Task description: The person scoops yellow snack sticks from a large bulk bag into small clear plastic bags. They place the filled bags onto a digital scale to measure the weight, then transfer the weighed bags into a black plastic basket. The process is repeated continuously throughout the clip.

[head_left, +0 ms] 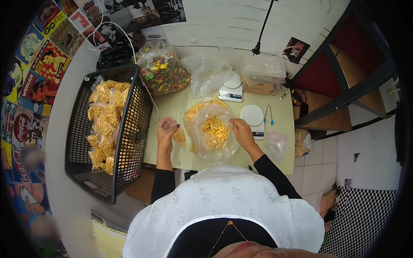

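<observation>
My left hand (165,133) grips the top of a small clear plastic bag (179,138), which hangs tilted with yellow snack pieces inside. To its right, a large clear plastic bag (206,154) lies with its mouth facing me. Curled yellow snack pieces (216,128) fill the middle of it. The fingers of my right hand (242,131) pinch the right side of this bag's rim. Close beyond that hand is a white digital kitchen scale (252,115), its plate bare. Tongs with blue tips (268,114) lie beside the scale.
A black plastic crate (130,129) with several filled snack bags (108,119) stands at the left. Along the back are a big bag of multicoloured pieces (164,74), a second scale (231,88) and a cardboard box (258,87). Small empty bags (276,145) lie at right.
</observation>
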### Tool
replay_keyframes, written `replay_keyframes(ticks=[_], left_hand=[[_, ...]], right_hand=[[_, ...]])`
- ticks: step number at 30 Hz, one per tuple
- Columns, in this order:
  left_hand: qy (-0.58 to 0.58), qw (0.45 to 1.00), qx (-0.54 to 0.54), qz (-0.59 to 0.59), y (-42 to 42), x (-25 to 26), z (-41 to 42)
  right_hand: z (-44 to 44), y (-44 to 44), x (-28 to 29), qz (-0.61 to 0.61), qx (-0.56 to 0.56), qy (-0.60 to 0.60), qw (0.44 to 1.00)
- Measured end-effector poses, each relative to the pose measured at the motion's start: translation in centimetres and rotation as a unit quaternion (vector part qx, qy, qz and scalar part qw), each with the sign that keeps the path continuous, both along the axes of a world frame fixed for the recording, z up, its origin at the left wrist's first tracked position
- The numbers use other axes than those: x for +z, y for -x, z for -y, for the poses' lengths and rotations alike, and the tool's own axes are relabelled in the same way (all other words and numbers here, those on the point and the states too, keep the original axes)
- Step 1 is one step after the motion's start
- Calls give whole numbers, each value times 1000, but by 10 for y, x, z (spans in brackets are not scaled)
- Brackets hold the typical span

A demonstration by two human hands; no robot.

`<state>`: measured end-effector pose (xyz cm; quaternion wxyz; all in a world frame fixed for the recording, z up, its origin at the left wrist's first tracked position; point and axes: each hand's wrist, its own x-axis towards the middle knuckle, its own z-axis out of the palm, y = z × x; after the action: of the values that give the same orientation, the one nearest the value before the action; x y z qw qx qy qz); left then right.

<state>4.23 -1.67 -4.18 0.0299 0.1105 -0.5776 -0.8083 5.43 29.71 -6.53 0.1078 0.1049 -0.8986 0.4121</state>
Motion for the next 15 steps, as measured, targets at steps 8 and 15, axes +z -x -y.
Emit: replay_keyframes(ticks=[8,15], left_hand=[[129,977,-74,154,15,-76,-5],[32,979,-127,159,27,-90,-29]], right_hand=[[30,2,-48,4,-22,76,997],[33,5,-65,100,-48,143,983]])
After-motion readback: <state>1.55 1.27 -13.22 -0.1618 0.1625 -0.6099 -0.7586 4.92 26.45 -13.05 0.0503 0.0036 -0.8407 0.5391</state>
